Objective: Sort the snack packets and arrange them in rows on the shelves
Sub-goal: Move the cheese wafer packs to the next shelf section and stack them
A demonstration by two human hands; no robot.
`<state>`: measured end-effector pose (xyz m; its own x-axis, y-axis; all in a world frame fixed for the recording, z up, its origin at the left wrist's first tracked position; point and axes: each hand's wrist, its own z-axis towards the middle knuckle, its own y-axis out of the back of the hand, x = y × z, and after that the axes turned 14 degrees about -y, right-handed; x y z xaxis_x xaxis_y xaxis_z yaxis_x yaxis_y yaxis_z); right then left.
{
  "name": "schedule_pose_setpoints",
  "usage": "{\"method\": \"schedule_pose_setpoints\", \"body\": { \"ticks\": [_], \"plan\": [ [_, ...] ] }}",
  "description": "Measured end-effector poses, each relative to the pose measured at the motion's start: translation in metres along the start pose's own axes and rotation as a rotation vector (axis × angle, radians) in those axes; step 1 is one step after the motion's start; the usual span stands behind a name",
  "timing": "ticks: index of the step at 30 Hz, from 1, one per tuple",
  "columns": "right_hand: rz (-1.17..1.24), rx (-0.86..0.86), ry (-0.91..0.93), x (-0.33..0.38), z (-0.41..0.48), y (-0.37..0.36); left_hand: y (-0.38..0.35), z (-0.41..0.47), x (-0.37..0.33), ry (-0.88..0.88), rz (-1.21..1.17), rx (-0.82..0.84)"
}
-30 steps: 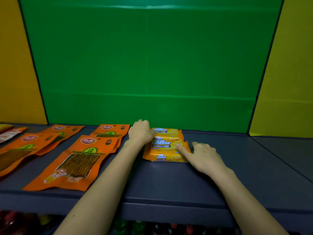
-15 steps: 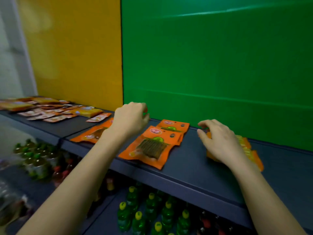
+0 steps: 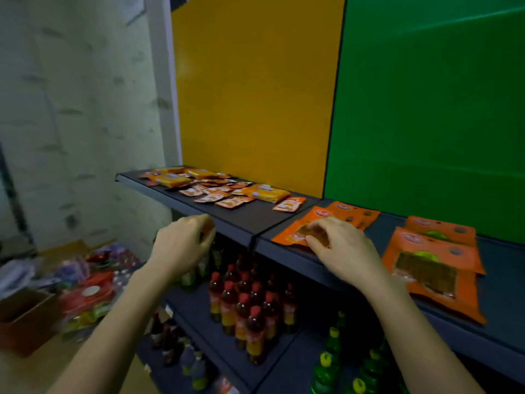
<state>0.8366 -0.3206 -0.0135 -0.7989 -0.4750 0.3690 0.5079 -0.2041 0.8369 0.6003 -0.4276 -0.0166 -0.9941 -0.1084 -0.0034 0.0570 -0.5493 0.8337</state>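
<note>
Right hand (image 3: 345, 251) hovers at the shelf (image 3: 241, 220) front edge, fingers curled loosely apart over the orange pouch (image 3: 295, 233) with a clear window, contact unclear; left hand (image 3: 181, 245) sits in front of that edge, fingers curled, holding nothing visible. Farther along toward the shelf's far left corner lies a scatter of small orange sachets (image 3: 224, 194) and yellow wafer packets (image 3: 265, 192).

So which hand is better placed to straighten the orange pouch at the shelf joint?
Right. The right hand already rests its fingertips on that pouch, while the left hand hovers off the shelf edge, fingers curled, touching no packet.
</note>
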Motion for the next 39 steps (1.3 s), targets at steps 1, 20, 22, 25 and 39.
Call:
{"method": "schedule_pose_setpoints", "body": {
  "ticks": [1, 20, 22, 25, 39],
  "plan": [
    [0.008, 0.010, 0.002, 0.015, 0.002, -0.013, -0.001, -0.004, 0.018, 0.009, 0.001, 0.006],
    [-0.007, 0.060, -0.167, 0.155, 0.124, -0.155, -0.081, 0.056, 0.219, -0.087, -0.105, 0.021],
    [-0.023, 0.045, -0.188, 0.158, 0.144, -0.167, -0.095, 0.075, 0.233, -0.120, -0.122, 0.010],
    [-0.038, 0.019, -0.238, 0.162, 0.178, -0.179, -0.114, 0.109, 0.254, -0.139, -0.159, 0.014],
    [-0.135, -0.205, -0.731, 0.140, 0.281, -0.194, -0.172, 0.236, 0.311, -0.286, -0.273, -0.030]
  ]
}}
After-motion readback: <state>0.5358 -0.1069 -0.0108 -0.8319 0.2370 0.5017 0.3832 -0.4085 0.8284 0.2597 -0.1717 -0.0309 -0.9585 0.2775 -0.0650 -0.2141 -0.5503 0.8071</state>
